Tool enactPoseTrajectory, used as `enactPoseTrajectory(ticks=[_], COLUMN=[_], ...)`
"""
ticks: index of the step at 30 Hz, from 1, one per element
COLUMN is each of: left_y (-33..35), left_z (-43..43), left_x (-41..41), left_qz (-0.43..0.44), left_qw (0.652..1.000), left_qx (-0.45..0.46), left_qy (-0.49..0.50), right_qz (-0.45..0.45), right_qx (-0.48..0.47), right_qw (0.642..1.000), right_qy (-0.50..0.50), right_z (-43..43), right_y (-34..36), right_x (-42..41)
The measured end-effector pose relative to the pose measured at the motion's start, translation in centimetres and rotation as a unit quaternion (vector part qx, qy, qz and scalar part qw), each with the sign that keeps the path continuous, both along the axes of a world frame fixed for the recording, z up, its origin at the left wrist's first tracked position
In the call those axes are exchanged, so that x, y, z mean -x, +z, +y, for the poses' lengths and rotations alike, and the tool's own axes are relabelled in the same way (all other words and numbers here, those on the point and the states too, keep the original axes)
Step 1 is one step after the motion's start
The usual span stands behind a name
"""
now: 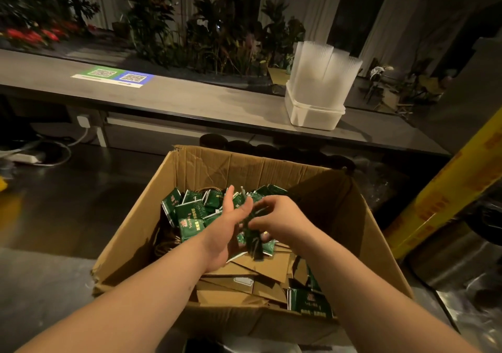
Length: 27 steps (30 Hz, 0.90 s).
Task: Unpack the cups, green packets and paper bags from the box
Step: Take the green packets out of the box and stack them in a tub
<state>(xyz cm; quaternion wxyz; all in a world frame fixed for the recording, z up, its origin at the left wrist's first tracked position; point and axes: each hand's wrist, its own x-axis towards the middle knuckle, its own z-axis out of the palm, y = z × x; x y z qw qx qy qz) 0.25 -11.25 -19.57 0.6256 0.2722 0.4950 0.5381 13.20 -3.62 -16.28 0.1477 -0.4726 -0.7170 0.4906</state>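
left hand (226, 223) flat, fingers straight | right hand (278, 221) pinches green packets (255, 244) (blurred) | both over box (244, 166)

Dim warm light, blurred hands

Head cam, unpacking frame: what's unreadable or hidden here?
Head view only:
1. Grip of the right hand: motion blur; unclear whether it pinches any green packets.
2. Bottom of the box: buried under packets and paper bags.
3. Packet print: too small.
4. Dark round items behind the box: cut by its far wall, in shadow.
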Motion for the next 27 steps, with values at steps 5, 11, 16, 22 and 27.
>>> enactPoseTrajectory(ticks=[5, 11, 16, 22, 27], left_y=[-0.8, 0.1, -0.1, -1.0, -0.8], left_z=[0.1, -0.4, -0.5, 0.0, 0.0], left_x=[1.8, 1.8, 1.6, 1.6, 1.5], left_qz=[-0.082, -0.187, -0.186, -0.181, -0.151], left_qw=[0.992, 0.978, 0.98, 0.98, 0.983], left_qx=[0.06, 0.035, 0.024, 0.06, 0.098], left_qy=[0.07, 0.087, 0.07, 0.057, 0.034], right_qz=[0.154, -0.35, -0.442, -0.454, -0.292], right_qx=[0.107, 0.051, 0.178, 0.194, 0.207], right_qw=[0.981, 0.928, 0.858, 0.846, 0.925], right_qy=[0.039, 0.118, 0.19, 0.199, 0.127], right_z=[0.8, 4.8, 5.0, 5.3, 5.4], right_y=[-0.4, -6.3, -9.2, -9.2, -4.5], right_x=[-0.3, -6.7, -8.3, -8.1, -7.2])
